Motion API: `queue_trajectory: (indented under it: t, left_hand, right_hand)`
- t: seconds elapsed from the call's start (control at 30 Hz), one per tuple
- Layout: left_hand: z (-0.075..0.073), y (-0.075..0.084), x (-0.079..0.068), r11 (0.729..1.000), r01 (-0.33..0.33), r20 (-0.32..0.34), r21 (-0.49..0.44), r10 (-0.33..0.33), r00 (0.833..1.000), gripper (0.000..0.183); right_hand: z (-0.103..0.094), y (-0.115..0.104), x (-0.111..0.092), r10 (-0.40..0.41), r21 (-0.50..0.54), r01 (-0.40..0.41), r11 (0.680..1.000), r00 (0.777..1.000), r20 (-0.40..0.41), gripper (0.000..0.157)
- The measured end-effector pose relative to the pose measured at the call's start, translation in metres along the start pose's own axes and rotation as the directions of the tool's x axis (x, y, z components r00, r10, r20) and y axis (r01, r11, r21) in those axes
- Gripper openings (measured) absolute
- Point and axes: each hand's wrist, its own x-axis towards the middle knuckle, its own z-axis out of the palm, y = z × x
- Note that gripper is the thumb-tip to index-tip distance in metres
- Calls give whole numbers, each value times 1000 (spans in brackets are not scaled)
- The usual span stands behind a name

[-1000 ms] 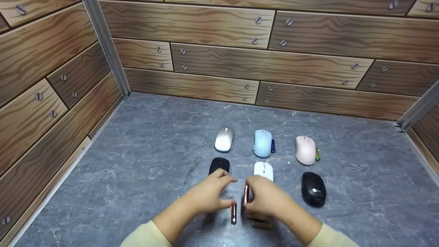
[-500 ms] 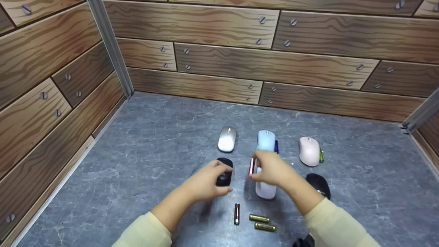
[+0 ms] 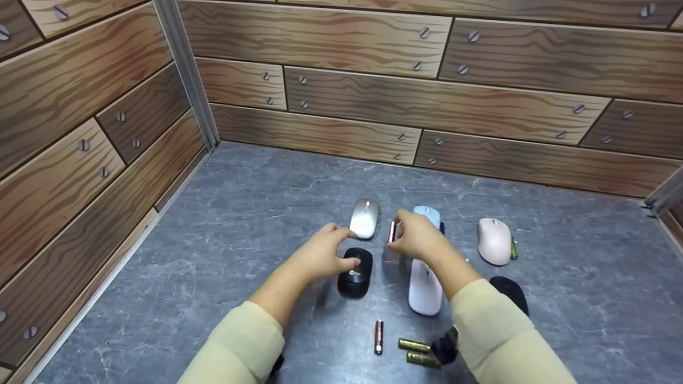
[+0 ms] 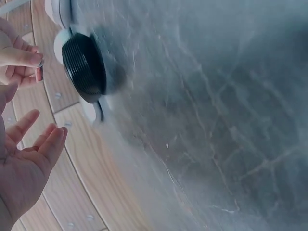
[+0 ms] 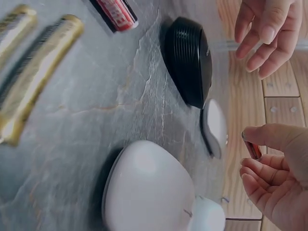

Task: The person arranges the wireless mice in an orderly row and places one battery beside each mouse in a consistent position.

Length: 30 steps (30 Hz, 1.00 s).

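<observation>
Between thumb and fingers, my right hand (image 3: 419,237) pinches a red battery (image 3: 392,232), held up off the table to the right of the silver mouse (image 3: 364,220). This hand partly covers the light blue mouse (image 3: 428,213). My left hand (image 3: 320,255) hovers with fingers spread over the left side of a black mouse (image 3: 354,285), its fingertips near the silver mouse. Nothing is in its grasp, as the left wrist view also shows. A white mouse (image 3: 425,296) lies under my right forearm. Another red battery (image 3: 379,337) lies nearer me.
Two gold batteries (image 3: 413,345) lie near my right sleeve. Further right are a pink mouse (image 3: 494,242) with a green battery (image 3: 514,248) beside it and a second black mouse (image 3: 509,290), partly hidden by the sleeve. Wood-patterned walls (image 3: 320,122) enclose the grey table.
My right hand has carried the red battery forward, from beside the white mouse to near the silver one. My left hand has also moved forward, uncovering more of the black mouse.
</observation>
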Motion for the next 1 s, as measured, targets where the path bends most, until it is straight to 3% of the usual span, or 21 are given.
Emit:
queue_trajectory:
  t: [0.3, 0.57, 0.8, 1.0]
  left_hand:
    - [-2, -10, 18, 995, 96, 2, 5, -96, 995, 54]
    - [-4, -17, 20, 995, 100, -17, 10, -100, 995, 53]
    - [-6, -20, 19, 994, 104, -25, 26, -103, 994, 52]
    - [-5, -21, 20, 993, 120, -17, 17, -120, 993, 53]
  right_hand:
    - [20, 10, 22, 59, -39, -57, 998, 997, 53, 40]
    - [30, 11, 32, 80, -71, -74, 995, 992, 100, 28]
    - [35, 6, 42, 55, -106, -50, 993, 997, 49, 14]
    - [38, 3, 47, 100, -97, -97, 990, 995, 18, 10]
